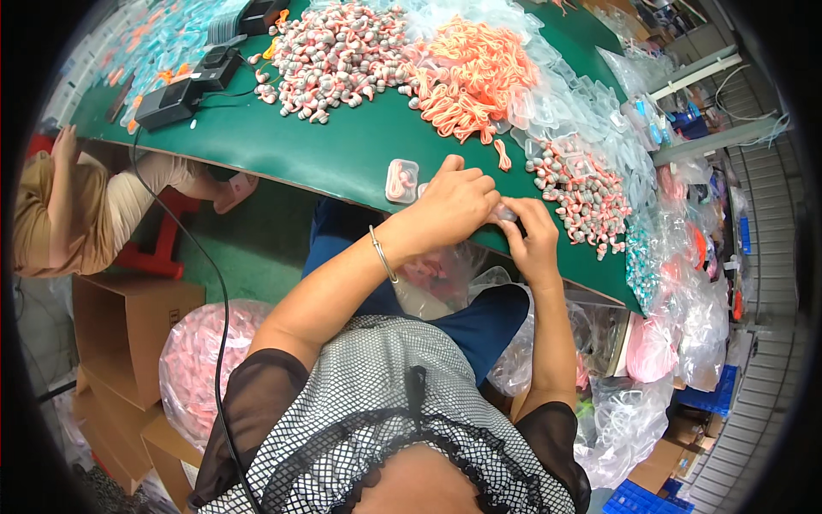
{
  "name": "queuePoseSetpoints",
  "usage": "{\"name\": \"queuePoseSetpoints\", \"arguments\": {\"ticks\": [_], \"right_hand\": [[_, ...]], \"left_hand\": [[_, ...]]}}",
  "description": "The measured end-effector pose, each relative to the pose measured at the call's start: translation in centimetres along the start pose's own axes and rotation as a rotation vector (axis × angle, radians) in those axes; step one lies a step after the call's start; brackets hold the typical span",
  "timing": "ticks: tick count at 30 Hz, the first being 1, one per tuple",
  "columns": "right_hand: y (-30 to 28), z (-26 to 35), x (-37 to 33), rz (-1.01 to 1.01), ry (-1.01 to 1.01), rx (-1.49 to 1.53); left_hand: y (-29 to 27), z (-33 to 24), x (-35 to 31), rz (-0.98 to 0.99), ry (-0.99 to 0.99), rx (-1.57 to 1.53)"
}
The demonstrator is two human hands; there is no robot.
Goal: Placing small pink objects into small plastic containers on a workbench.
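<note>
My left hand (458, 203), with a bangle on its wrist, and my right hand (533, 237) meet over the table's near edge. Closed fingers of both pinch a small greyish, see-through piece (507, 211), mostly hidden by them. Left of my left hand lies a small clear plastic case (401, 181) holding a coiled pinkish cord and small parts. Beyond my hands is one loose orange cord bundle (503, 155), near a heap of orange cord bundles (471, 77). Grey-and-pink small curved plugs (582, 193) lie heaped right of my right hand.
A larger plug heap (338, 56) covers the far middle of the green table (282, 141). Clear cases (591, 107) pile along the right. Black power adapters (169, 104) trail a cable at left. Another person (68, 206) sits left, near cardboard boxes (128, 334) and a filled bag (205, 360).
</note>
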State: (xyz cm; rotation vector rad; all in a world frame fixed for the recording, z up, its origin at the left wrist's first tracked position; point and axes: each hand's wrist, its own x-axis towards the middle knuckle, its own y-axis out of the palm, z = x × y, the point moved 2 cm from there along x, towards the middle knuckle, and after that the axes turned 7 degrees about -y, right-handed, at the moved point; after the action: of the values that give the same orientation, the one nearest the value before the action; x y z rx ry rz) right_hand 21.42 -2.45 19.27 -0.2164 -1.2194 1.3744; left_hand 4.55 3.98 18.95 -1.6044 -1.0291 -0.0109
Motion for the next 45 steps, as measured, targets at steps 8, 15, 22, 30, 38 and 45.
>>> {"name": "queuePoseSetpoints", "arguments": {"ticks": [8, 15, 22, 30, 38, 45], "right_hand": [[-1.1, -0.5, 2.9, 0.193, -0.064, 0.113], [-1.9, -5.4, 6.4, -0.09, 0.054, -0.62], [1.5, -6.9, 10.0, -0.142, -0.105, -0.686], [-1.6, -7.1, 8.5, -0.23, 0.301, 0.182], [-3.2, -1.5, 2.6, 0.108, -0.062, 0.018], [-2.6, -1.0, 1.0, 0.176, -0.187, -0.081]], "left_hand": [[-0.5, 0.8, -1.3, -0.04, 0.006, 0.061], [-1.7, 0.6, -2.4, -0.059, -0.01, 0.065], [-1.0, 0.4, -2.4, -0.078, -0.028, 0.05], [-2.0, 2.0, -2.9, -0.064, -0.064, 0.032], [-4.4, 3.4, -2.4, 0.059, -0.038, 0.012], [-4.7, 10.5, 0.5, -0.131, -0.558, -0.1]]}}
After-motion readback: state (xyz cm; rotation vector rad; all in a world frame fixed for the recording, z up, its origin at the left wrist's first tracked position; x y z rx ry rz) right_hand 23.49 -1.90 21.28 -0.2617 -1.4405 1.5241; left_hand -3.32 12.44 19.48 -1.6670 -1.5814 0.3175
